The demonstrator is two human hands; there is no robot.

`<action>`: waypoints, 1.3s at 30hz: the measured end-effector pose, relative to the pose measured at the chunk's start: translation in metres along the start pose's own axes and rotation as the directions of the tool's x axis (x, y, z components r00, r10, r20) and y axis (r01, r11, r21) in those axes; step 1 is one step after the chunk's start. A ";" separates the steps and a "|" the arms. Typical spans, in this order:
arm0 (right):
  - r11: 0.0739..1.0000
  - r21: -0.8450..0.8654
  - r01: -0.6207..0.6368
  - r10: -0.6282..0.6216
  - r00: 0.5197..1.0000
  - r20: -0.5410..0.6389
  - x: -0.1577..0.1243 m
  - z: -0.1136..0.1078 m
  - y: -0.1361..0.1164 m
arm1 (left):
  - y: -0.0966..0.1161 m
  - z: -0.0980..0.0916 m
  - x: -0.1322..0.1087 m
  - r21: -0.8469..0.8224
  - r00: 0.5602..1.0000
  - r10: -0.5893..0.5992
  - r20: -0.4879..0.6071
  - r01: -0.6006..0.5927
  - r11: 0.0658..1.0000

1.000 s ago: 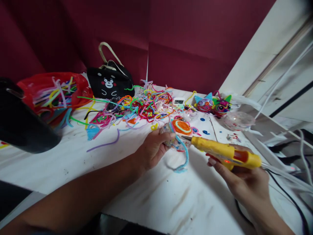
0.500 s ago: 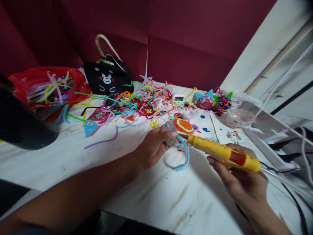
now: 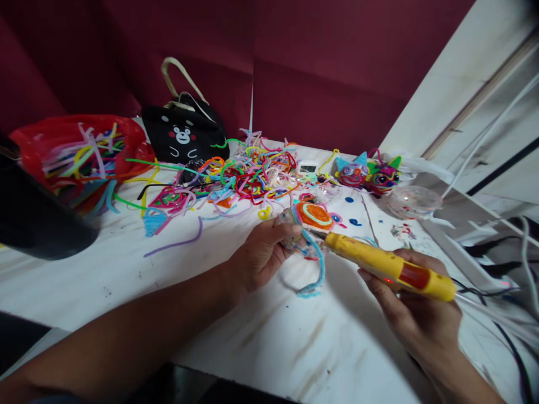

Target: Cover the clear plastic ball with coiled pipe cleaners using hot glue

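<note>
My left hand [image 3: 259,252] grips a clear ball [image 3: 295,235] decorated with an orange and white pipe-cleaner spiral [image 3: 312,215]. A light blue pipe cleaner [image 3: 316,268] hangs from the ball in a loop down to the white table [image 3: 202,280]. My right hand [image 3: 415,311] holds a yellow glue gun [image 3: 389,266]. Its nozzle points left and touches the ball just below the spiral. A small red light glows on the gun's body.
A tangle of coloured pipe cleaners [image 3: 248,177] covers the table's far middle. At the far left sit a red bag of pipe cleaners [image 3: 76,151] and a black bear-face bag [image 3: 183,134]. Two finished cat figures [image 3: 368,174] and a clear ball [image 3: 412,203] stand at the right. Cables [image 3: 505,286] trail on the right.
The glue gun has shifted slightly right and tilted a little, its nozzle staying at the ball. My left hand keeps the ball in nearly the same place.
</note>
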State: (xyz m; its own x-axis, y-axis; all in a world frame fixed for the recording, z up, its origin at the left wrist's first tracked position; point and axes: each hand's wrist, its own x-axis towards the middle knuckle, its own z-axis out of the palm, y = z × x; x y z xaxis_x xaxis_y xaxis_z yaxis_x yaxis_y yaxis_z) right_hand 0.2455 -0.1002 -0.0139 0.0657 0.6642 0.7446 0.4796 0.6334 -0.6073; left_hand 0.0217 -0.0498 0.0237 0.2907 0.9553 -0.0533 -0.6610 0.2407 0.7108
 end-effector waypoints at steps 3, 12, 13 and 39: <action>1.000 0.013 -0.018 0.019 1.000 -0.012 -0.002 -0.001 0.001 | 0.001 0.000 0.001 -0.017 1.000 0.015 0.009 -0.015 1.000; 1.000 -0.027 -0.004 0.003 0.999 -0.037 -0.003 0.002 0.002 | 0.001 0.000 0.000 -0.051 0.999 0.041 -0.018 -0.042 0.998; 0.999 -0.036 0.022 -0.024 0.999 -0.035 -0.002 0.003 0.000 | 0.000 0.000 -0.001 -0.045 0.999 0.035 -0.012 -0.035 0.998; 0.989 0.012 -0.150 0.150 0.983 -0.105 -0.004 0.009 -0.008 | 0.005 0.003 -0.003 -0.100 0.996 0.021 -0.081 -0.029 0.995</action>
State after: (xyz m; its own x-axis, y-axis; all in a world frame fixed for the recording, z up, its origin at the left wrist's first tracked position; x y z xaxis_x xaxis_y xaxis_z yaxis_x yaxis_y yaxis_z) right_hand 0.2338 -0.1049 -0.0146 0.2287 0.7063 0.6700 0.4541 0.5314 -0.7151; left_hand 0.0193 -0.0521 0.0299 0.2195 0.9710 -0.0950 -0.7352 0.2286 0.6381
